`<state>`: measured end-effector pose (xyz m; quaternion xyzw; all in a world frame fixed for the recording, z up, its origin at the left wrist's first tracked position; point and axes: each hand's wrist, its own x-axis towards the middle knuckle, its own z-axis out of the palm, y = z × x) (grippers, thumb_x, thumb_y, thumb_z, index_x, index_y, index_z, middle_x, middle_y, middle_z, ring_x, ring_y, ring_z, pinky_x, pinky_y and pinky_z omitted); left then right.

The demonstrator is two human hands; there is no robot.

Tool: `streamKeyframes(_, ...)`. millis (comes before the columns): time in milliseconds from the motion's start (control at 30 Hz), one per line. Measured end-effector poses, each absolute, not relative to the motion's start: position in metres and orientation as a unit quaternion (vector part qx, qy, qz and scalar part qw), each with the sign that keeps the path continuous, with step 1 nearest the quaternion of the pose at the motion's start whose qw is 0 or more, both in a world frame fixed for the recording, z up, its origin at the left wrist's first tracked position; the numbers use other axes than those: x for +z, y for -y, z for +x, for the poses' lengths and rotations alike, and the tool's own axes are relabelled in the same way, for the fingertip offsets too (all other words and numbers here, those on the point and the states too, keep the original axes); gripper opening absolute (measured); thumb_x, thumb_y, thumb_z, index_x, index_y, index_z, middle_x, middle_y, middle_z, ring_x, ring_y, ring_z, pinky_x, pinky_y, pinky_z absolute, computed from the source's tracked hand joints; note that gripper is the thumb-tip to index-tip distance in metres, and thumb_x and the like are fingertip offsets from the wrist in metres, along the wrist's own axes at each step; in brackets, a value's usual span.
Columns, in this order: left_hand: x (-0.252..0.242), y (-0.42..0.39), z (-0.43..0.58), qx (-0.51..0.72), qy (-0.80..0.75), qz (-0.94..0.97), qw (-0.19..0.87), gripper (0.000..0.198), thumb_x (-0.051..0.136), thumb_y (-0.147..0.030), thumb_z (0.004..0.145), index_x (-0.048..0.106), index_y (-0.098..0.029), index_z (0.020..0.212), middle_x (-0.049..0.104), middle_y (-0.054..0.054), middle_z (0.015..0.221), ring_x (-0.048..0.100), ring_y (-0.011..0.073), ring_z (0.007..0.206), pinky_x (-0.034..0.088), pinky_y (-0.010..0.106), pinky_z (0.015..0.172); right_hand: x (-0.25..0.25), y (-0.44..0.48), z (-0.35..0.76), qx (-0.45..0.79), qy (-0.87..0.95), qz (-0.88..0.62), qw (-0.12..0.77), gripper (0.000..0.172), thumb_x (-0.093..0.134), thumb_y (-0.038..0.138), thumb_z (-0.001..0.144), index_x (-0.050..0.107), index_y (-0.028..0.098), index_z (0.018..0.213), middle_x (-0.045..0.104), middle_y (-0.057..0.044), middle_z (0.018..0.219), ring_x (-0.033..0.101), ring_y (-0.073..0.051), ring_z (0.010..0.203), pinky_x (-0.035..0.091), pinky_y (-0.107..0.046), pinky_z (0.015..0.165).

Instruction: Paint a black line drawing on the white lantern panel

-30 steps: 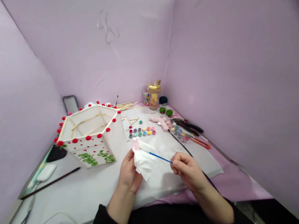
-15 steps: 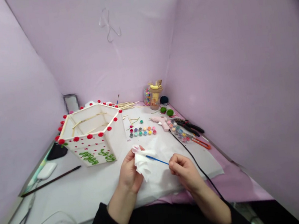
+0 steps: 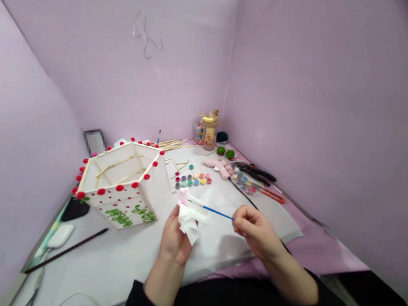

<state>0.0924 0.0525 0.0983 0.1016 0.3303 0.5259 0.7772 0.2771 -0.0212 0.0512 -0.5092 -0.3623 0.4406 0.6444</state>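
My left hand (image 3: pixel 173 240) is closed around a crumpled white tissue (image 3: pixel 189 218) with a pink stain at its top. My right hand (image 3: pixel 253 229) pinches the back end of a thin blue paintbrush (image 3: pixel 211 210). The brush tip rests against the tissue's upper fold. Both hands hover above white paper (image 3: pixel 127 258) spread over the desk, near its front edge.
A white hexagonal box (image 3: pixel 123 186) with red dots and green squiggles stands at the left. Behind the hands lie rows of small paint pots (image 3: pixel 193 179), pliers (image 3: pixel 257 171), red-handled scissors (image 3: pixel 271 194) and a black cable. A long dark brush (image 3: pixel 66 250) lies left. Purple walls enclose the desk.
The brush tip slid into the tissue and back out again. The tissue is now bunched tighter in my left hand, and both hands sit slightly higher.
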Motion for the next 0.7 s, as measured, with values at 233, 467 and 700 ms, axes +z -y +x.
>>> streamKeyframes(233, 0.104, -0.049, 0.098, 0.506, -0.338, 0.069, 0.790, 0.038, 0.046, 0.003, 0.098, 0.077, -0.012, 0.083, 0.081, 0.006, 0.073, 0.077, 0.0153, 0.060, 0.066, 0.023, 0.065, 0.046, 0.012, 0.262, 0.437, 0.368, -0.540, 0.617, 0.020, 0.078, 0.035, 0.069, 0.065, 0.022, 0.061, 0.061, 0.002, 0.056, 0.047, -0.012, 0.053, 0.038, -0.027, 0.056)
streamKeyframes(467, 0.109, -0.051, 0.098, 0.512, -0.341, 0.043, 0.787, 0.042, 0.042, -0.001, 0.102, 0.075, -0.015, 0.080, 0.076, 0.003, 0.066, 0.074, 0.0130, 0.057, 0.066, 0.023, 0.073, 0.044, 0.014, 0.262, 0.434, 0.374, -0.552, 0.606, 0.021, 0.077, 0.034, 0.069, 0.064, 0.022, 0.060, 0.061, 0.002, 0.055, 0.049, -0.013, 0.054, 0.039, -0.029, 0.057)
streamKeyframes(700, 0.108, -0.050, 0.094, 0.517, -0.339, 0.027, 0.786, 0.039, 0.048, 0.005, 0.096, 0.075, -0.014, 0.076, 0.078, 0.005, 0.069, 0.075, 0.0126, 0.058, 0.066, 0.021, 0.067, 0.042, 0.015, 0.261, 0.451, 0.366, -0.548, 0.602, 0.022, 0.078, 0.035, 0.066, 0.063, 0.022, 0.058, 0.060, 0.002, 0.054, 0.047, -0.012, 0.053, 0.036, -0.028, 0.056)
